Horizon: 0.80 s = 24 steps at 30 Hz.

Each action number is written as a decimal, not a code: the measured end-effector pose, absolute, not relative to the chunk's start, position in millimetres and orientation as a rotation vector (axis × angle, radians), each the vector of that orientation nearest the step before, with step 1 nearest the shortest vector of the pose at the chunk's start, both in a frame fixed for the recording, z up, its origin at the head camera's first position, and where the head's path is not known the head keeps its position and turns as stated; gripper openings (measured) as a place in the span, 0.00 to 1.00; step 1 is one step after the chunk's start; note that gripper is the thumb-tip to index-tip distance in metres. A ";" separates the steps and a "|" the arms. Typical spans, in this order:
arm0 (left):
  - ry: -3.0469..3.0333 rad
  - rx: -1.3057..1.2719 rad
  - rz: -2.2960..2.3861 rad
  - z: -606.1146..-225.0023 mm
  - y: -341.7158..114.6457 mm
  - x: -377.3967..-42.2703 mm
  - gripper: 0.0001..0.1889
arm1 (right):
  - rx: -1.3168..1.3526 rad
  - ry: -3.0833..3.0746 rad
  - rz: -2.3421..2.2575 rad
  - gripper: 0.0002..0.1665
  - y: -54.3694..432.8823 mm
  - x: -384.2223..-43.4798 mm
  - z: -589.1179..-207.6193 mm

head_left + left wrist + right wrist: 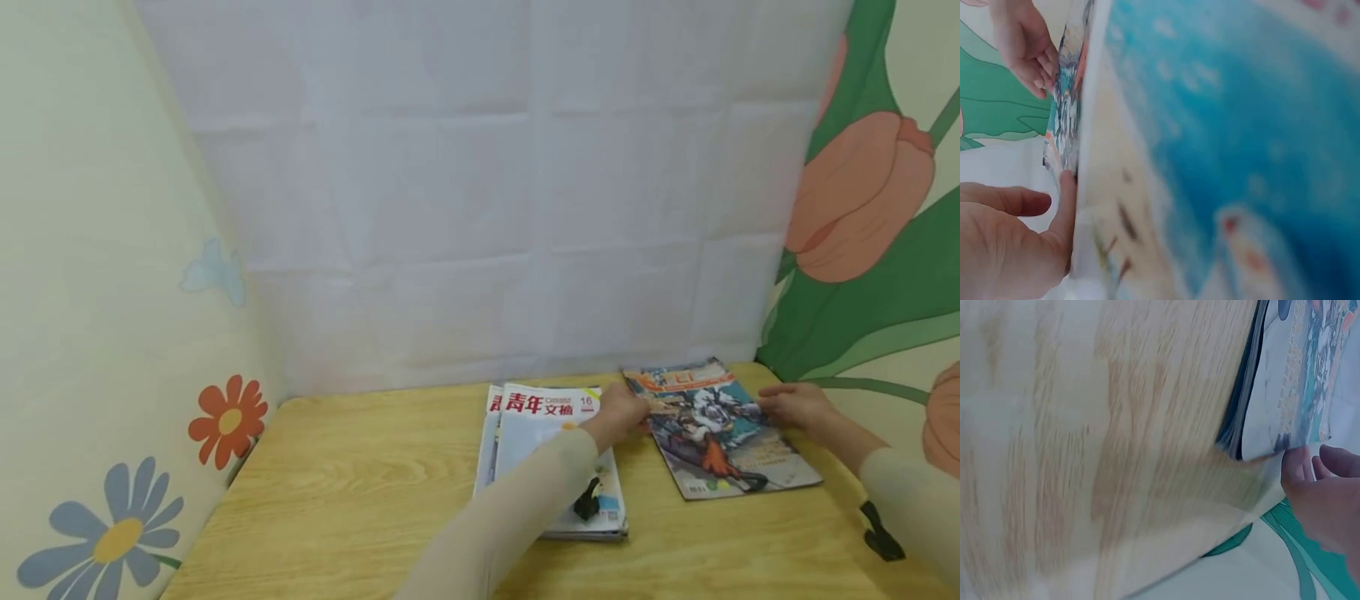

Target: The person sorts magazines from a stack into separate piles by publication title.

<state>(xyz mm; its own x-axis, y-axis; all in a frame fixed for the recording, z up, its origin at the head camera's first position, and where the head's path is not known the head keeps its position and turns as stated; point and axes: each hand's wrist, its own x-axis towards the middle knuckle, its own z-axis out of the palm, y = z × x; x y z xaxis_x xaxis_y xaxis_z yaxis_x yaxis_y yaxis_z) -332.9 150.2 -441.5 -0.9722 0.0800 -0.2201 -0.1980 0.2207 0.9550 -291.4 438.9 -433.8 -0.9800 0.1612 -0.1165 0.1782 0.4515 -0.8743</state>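
**Your hands flank a comic-style magazine beside a stack**

The magazine (723,433) lies on the right half of the wooden bench (360,475), slightly turned, its colourful illustrated cover facing up. Your left hand (621,407) is at its upper left edge, unclenched: in the left wrist view its thumb and forefinger stand apart, the forefinger straight. Your right hand (798,407) is at the opposite edge, its fingers loose and the fingertips touching the side rather than clenched round it. The right wrist view shows a layered edge on the near side; you cannot tell from it whether this is one issue or several.

Just to the left sits a stack of magazines (487,467), its top cover white and blue with red lettering and the number 16. A strip of bare bench parts it from the magazine. Your left sleeve (517,508) crosses over the stack and hides much of that top cover. A dark item (587,500) shows beside this sleeve, too unclear to name.

Behind the bench a creased white sheet (450,192) hangs close to the magazine's top edge. To your left is a wall with a red flower (228,421); to your right, a painted tulip (862,200) among green leaves.
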 end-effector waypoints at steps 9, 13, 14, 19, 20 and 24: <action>2.354 0.165 1.652 -413.8 127.3 -320.4 0.18 | 0.005 3.023 -1.090 0.25 420.3 -281.3 -414.8; 2.413 0.307 1.574 -403.2 110.8 -321.1 0.19 | -0.155 3.159 -0.930 0.22 400.8 -279.3 -404.7; 2.422 0.332 1.562 -401.5 105.2 -320.8 0.19 | -0.189 3.180 -0.910 0.21 394.1 -279.0 -402.2; 2.461 0.480 1.559 -398.2 68.7 -320.8 0.15 | -0.356 3.213 -0.893 0.17 358.6 -277.3 -389.9; 2.484 0.511 1.543 -398.3 61.0 -320.4 0.14 | -0.386 3.214 -0.908 0.16 352.6 -276.7 -388.2; 2.584 0.624 1.462 -398.8 31.7 -316.1 0.13 | -0.513 3.197 -0.969 0.13 333.7 -271.7 -386.3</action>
<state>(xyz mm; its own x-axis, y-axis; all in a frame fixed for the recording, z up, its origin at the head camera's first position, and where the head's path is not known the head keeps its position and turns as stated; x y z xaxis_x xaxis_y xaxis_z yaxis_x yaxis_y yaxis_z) -316.1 31.7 -398.8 -0.9099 0.4011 0.1057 0.2972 0.4526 0.8407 -271.7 333.7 -386.3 -0.9263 -0.2153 0.3093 -0.3508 0.7925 -0.4989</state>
